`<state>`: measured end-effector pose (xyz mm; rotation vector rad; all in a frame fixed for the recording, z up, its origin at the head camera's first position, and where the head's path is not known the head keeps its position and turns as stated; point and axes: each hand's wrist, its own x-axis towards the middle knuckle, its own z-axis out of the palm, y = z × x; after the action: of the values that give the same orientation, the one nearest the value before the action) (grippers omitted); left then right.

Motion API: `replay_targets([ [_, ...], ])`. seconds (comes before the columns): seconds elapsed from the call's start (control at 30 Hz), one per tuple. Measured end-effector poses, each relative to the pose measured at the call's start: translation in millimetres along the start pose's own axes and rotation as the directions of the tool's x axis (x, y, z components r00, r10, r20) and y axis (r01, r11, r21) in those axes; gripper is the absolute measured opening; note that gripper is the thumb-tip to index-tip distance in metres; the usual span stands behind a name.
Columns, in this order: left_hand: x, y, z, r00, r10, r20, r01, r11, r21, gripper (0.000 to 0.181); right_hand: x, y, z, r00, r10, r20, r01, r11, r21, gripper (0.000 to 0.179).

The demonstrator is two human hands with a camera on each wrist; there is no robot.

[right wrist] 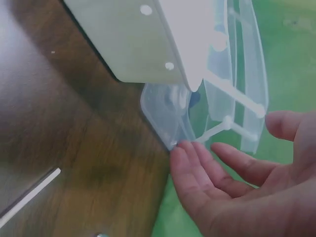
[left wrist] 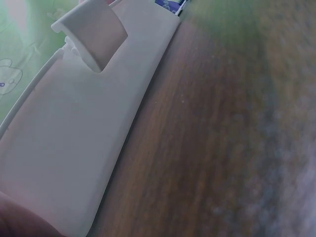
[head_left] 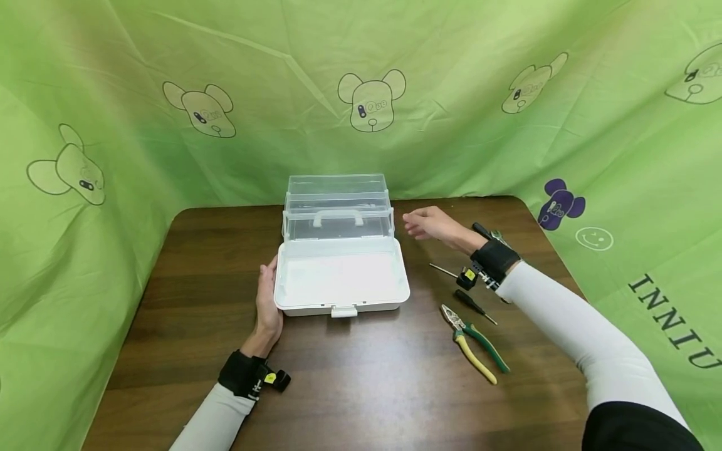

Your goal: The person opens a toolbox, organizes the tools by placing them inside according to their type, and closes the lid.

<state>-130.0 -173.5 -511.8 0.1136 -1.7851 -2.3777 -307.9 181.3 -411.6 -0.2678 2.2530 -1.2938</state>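
A white plastic box (head_left: 341, 279) stands unfolded on the table, its front latch (head_left: 344, 311) hanging down. Behind the base rise clear tiered trays and a clear lid with a white handle (head_left: 338, 217). My left hand (head_left: 267, 307) rests along the left side of the base, fingers extended; the left wrist view shows the box's white wall (left wrist: 84, 123) with the latch. Just right of the clear tiers is my right hand (head_left: 431, 223), its fingers loosely bent and holding nothing. In the right wrist view, those fingers (right wrist: 185, 168) appear close to the hinged arms (right wrist: 232, 94) linking the tiers.
Green-and-yellow pliers (head_left: 485, 341) lie at the right of the wooden table (head_left: 225, 250). Above them is a short black screwdriver (head_left: 468, 300). A thin metal shaft (head_left: 442, 269) runs under my right wrist. Another black-handled tool (head_left: 481, 230) lies behind it. A green curtain (head_left: 254, 156) borders the table.
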Motion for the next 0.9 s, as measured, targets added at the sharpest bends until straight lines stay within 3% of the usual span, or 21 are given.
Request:
replay_targets([
  [0.13, 0.3, -0.8, -1.4, 1.0, -0.004, -0.002, 0.004, 1.0, -0.004, 0.075, -17.4, -3.4, -0.6, 0.999, -0.028, -0.027, 0.021, 0.974, -0.224, 0.055],
  [0.3, 0.6, -1.1, -1.4, 1.0, -0.002, -0.003, 0.002, 1.0, -0.008, 0.073, -40.5, -6.3, 1.1, 0.992, -0.102, -0.067, 0.062, 0.893, -0.446, 0.058],
  [0.63, 0.5, 0.0, 0.0, 1.0, -0.009, -0.004, 0.009, 1.0, -0.02, 0.074, -87.1, 0.2, 9.1, 0.969, -0.233, -0.08, 0.138, 0.781, -0.609, 0.061],
  [0.9, 0.4, -0.1, -1.7, 1.0, -0.016, -0.008, 0.016, 1.0, -0.018, 0.074, -119.5, 7.6, 10.6, 0.939, -0.33, -0.095, 0.168, 0.683, -0.711, 0.058],
])
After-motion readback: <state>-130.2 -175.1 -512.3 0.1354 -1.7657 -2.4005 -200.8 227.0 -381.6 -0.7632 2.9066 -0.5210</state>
